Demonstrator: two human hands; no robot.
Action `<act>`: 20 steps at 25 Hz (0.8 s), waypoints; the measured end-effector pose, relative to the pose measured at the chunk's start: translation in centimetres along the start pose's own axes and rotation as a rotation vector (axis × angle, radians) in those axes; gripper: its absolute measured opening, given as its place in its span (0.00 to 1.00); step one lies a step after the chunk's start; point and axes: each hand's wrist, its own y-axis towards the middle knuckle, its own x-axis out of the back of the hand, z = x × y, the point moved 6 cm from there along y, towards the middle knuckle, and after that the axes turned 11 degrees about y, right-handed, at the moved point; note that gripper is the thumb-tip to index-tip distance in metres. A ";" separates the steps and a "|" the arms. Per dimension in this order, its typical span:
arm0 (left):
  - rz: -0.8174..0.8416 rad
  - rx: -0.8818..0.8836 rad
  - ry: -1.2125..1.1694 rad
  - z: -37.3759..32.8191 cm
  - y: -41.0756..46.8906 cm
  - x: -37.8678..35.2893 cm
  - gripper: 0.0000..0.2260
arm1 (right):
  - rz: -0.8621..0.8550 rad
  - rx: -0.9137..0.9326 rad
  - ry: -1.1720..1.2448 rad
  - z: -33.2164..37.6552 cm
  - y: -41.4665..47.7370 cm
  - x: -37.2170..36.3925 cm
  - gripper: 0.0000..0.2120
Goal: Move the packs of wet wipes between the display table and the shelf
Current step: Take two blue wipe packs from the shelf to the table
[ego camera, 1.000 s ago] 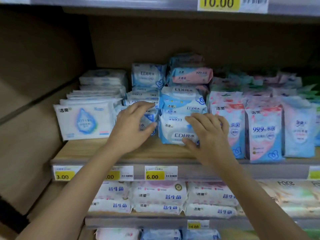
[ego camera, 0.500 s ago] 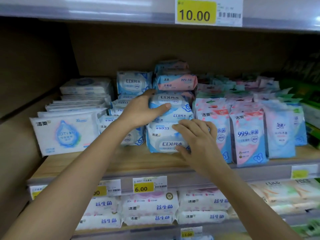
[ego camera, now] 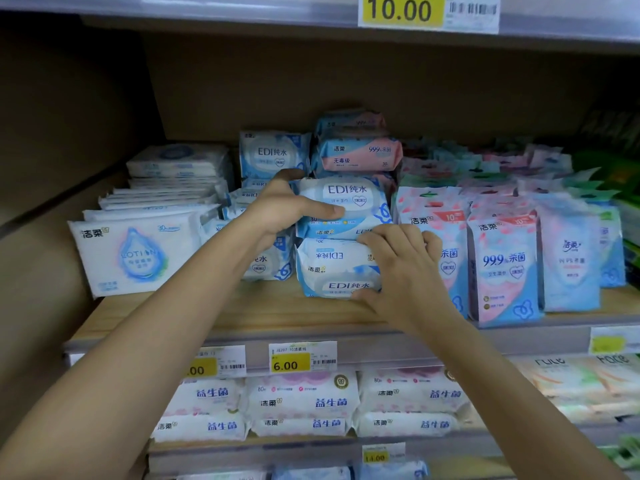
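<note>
stacked wipes on the shelf (ego camera: 277, 317)
left hand (ego camera: 280, 209) grips the upper edi pack (ego camera: 349, 199); right hand (ego camera: 398, 268) clasps the lower edi pack (ego camera: 332, 268) at its 6 o'clock.

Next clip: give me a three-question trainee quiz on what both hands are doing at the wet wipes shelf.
1. True or false: the left hand grips the upper blue pack.
2. The right hand holds: A a white pack, B the lower blue pack, C nothing.
3. Fill in: the price tag on the shelf edge below the blue packs reads ___.
Key: 1 true; 2 B; 3 6.00.
</note>
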 end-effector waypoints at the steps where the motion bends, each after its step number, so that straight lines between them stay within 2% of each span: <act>1: -0.007 -0.013 -0.012 0.3 0.0 0.1 0.41 | -0.002 0.003 -0.014 0.1 -0.1 0.2 0.38; 7: -0.056 -0.179 0.002 -0.2 -0.8 0.4 0.44 | -0.009 0.012 0.040 0.4 -0.4 1.1 0.35; 9: -0.050 -0.202 -0.009 -0.3 -1.2 0.6 0.45 | 0.017 -0.101 0.214 0.1 -0.3 1.8 0.35; 11: -0.010 -0.173 0.006 0.1 -1.6 0.9 0.44 | 0.112 -0.295 0.523 -0.5 -0.6 2.1 0.35; 15: 0.009 -0.143 0.033 0.5 -2.8 1.6 0.27 | 0.116 -0.439 1.009 -1.7 -1.0 3.4 0.37; 17: -0.022 -0.165 -0.002 1.3 -4.0 2.1 0.28 | 0.119 -0.473 1.079 -2.0 -1.3 3.6 0.37; 20: -0.135 -0.182 -0.052 3.4 -6.4 3.7 0.35 | 0.134 -0.482 1.089 -2.3 -1.9 3.8 0.37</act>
